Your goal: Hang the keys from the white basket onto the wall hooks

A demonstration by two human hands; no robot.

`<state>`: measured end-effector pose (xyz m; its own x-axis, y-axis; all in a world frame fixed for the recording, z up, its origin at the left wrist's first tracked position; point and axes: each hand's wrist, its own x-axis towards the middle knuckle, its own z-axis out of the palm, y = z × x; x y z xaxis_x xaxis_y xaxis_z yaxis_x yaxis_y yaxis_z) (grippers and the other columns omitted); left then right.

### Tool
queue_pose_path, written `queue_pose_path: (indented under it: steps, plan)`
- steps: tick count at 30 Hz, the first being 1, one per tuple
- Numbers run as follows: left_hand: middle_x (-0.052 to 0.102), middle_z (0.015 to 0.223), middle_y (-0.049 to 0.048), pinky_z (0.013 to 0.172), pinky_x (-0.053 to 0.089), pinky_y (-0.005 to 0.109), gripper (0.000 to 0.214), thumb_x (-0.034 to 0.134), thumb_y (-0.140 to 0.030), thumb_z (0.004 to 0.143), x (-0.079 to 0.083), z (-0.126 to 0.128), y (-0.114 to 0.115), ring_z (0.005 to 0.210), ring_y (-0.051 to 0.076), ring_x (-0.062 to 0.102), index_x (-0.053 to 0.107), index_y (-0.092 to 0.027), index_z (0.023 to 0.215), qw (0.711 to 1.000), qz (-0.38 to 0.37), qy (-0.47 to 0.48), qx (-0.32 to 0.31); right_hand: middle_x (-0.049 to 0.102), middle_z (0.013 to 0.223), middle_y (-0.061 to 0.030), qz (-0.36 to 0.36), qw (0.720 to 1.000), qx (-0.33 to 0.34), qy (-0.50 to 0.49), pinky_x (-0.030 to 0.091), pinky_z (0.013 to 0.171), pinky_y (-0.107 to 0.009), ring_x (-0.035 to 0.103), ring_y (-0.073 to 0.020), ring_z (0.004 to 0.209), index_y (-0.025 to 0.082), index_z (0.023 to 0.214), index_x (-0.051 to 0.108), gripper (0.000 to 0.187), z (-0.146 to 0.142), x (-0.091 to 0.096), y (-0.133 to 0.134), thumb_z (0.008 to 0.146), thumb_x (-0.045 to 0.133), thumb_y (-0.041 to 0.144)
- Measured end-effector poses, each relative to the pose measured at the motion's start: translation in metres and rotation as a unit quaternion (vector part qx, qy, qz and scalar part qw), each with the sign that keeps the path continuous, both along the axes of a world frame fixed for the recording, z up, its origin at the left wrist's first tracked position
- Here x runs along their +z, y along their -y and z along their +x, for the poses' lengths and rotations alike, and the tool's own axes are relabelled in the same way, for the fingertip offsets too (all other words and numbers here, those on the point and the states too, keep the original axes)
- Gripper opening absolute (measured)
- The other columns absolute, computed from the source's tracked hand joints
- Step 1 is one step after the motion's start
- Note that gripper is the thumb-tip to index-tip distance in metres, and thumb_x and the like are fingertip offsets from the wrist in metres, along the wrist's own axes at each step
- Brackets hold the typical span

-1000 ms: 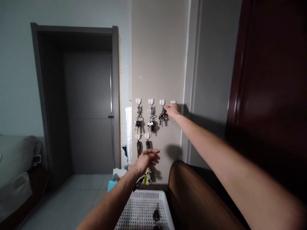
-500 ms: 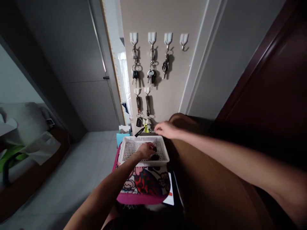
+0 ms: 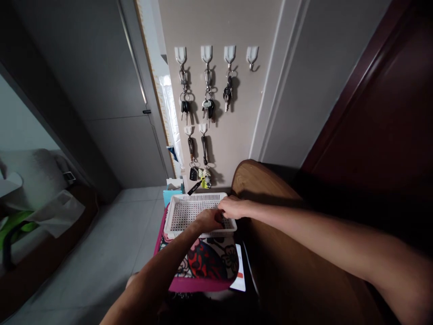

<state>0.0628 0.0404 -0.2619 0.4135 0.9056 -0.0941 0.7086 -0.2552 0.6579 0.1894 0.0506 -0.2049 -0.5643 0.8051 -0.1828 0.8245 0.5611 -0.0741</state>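
Observation:
A white plastic basket (image 3: 182,234) with a perforated bottom stands on a flower-patterned case (image 3: 206,262) with pink edges. Over the basket's right half, my left hand (image 3: 208,220) has its fingers curled around something small and dark, mostly hidden. Close beside it, at the basket's right rim, my right hand (image 3: 233,207) has its fingers pinched together; whatever is between them is hidden. On the wall behind hang several key bunches, among them a black-headed bunch (image 3: 185,107) and a third bunch (image 3: 228,94) on white hooks.
The upper right hook (image 3: 252,56) carries nothing. Lower hooks hold a black key fob (image 3: 193,174) and a yellow charm (image 3: 204,182) with a black tag. A brown wooden board (image 3: 267,185) stands right of the case, a blue box (image 3: 172,195) behind its left corner.
My right hand has come down from near the hanging charms to the basket's right side, beside my left hand. My left hand has shifted slightly right and down, over the dark items.

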Motion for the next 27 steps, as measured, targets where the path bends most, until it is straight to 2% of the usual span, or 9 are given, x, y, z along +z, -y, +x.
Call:
queue_pose_path:
  steps: [3, 5, 8, 11, 14, 16, 18, 22, 27]
  plan:
    - [0.051, 0.053, -0.0024, 0.051, 0.032, 0.022, 0.012, 0.058, -0.022, 0.045, 0.003, 0.002, 0.001, 0.052, 0.013, 0.046, 0.056, -0.022, 0.057, 1.0, -0.021, 0.007, 0.002, 0.059, 0.071, -0.0092, 0.013, 0.996, 0.034, 0.077, 0.035, 0.05, -0.023, 0.053, -0.0176, 0.065, 0.014, 0.068, 0.06, 0.019, -0.002, -0.001, 0.002, 0.054, 0.046, 0.014]
    - [0.049, 0.049, -0.0014, 0.056, 0.034, 0.025, 0.012, 0.06, -0.023, 0.043, 0.006, 0.007, 0.003, 0.056, 0.016, 0.048, 0.055, -0.021, 0.054, 0.999, -0.015, 0.008, 0.032, 0.058, 0.074, -0.0111, 0.013, 0.994, 0.042, 0.097, 0.035, 0.051, -0.025, 0.053, -0.0192, 0.067, 0.013, 0.071, 0.06, 0.022, -0.003, 0.001, 0.003, 0.055, 0.045, 0.013]
    - [0.044, 0.043, 0.0005, 0.064, 0.032, 0.032, 0.014, 0.062, -0.018, 0.038, 0.007, 0.014, 0.005, 0.067, 0.023, 0.048, 0.049, -0.018, 0.042, 0.995, 0.01, 0.03, 0.094, 0.058, 0.077, -0.0109, 0.021, 0.994, 0.041, 0.099, 0.035, 0.051, -0.024, 0.053, -0.0195, 0.068, 0.014, 0.074, 0.06, 0.025, -0.003, 0.002, 0.002, 0.055, 0.044, 0.011]
    - [0.042, 0.041, 0.0009, 0.065, 0.031, 0.032, 0.022, 0.06, -0.01, 0.036, 0.006, 0.015, 0.004, 0.071, 0.024, 0.047, 0.04, -0.017, 0.033, 0.99, 0.005, 0.046, 0.134, 0.059, 0.076, -0.0084, 0.029, 0.996, 0.034, 0.072, 0.034, 0.049, -0.023, 0.053, -0.018, 0.066, 0.017, 0.073, 0.06, 0.024, -0.002, 0.005, -0.001, 0.054, 0.044, 0.012]
    - [0.041, 0.039, -0.0012, 0.056, 0.032, 0.026, 0.016, 0.058, -0.009, 0.039, 0.011, 0.006, -0.001, 0.059, 0.017, 0.047, 0.044, -0.016, 0.036, 0.985, -0.067, 0.077, 0.142, 0.059, 0.071, -0.0056, 0.031, 0.999, 0.017, 0.026, 0.031, 0.045, -0.021, 0.052, -0.0157, 0.062, 0.017, 0.066, 0.061, 0.019, 0.0, 0.01, -0.004, 0.054, 0.047, 0.015]
    - [0.042, 0.039, -0.0025, 0.05, 0.03, 0.022, 0.006, 0.055, -0.013, 0.044, 0.019, -0.004, -0.004, 0.05, 0.012, 0.044, 0.05, -0.015, 0.043, 0.968, -0.126, 0.177, 0.129, 0.059, 0.066, -0.0035, 0.022, 1.0, 0.002, -0.017, 0.03, 0.044, -0.02, 0.051, -0.0137, 0.058, 0.018, 0.065, 0.061, 0.016, 0.0, 0.015, -0.006, 0.053, 0.049, 0.018]
    - [0.045, 0.044, -0.0024, 0.047, 0.029, 0.02, 0.005, 0.053, -0.017, 0.049, 0.03, -0.014, -0.007, 0.046, 0.009, 0.042, 0.052, -0.013, 0.052, 0.934, -0.163, 0.297, 0.115, 0.058, 0.061, -0.0015, 0.013, 0.998, -0.01, -0.068, 0.029, 0.043, -0.019, 0.049, -0.0118, 0.055, 0.018, 0.065, 0.06, 0.016, -0.001, 0.021, -0.008, 0.054, 0.049, 0.019]
    - [0.05, 0.052, -0.0005, 0.05, 0.031, 0.02, 0.012, 0.055, -0.016, 0.048, 0.053, -0.024, -0.007, 0.051, 0.007, 0.043, 0.052, -0.012, 0.06, 0.873, -0.195, 0.44, 0.08, 0.058, 0.058, 0.0009, -0.002, 0.982, -0.005, -0.188, 0.031, 0.044, -0.018, 0.048, -0.0101, 0.054, 0.016, 0.067, 0.06, 0.019, -0.005, 0.03, -0.013, 0.057, 0.044, 0.016]
    - [0.049, 0.053, -0.0013, 0.05, 0.03, 0.019, 0.011, 0.055, -0.013, 0.047, 0.068, -0.023, -0.008, 0.051, 0.007, 0.044, 0.05, -0.012, 0.057, 0.854, -0.181, 0.485, 0.052, 0.06, 0.068, -0.0004, -0.026, 0.939, -0.044, -0.339, 0.037, 0.053, -0.017, 0.051, -0.009, 0.059, 0.014, 0.078, 0.059, 0.028, -0.006, 0.034, -0.02, 0.057, 0.041, 0.012]
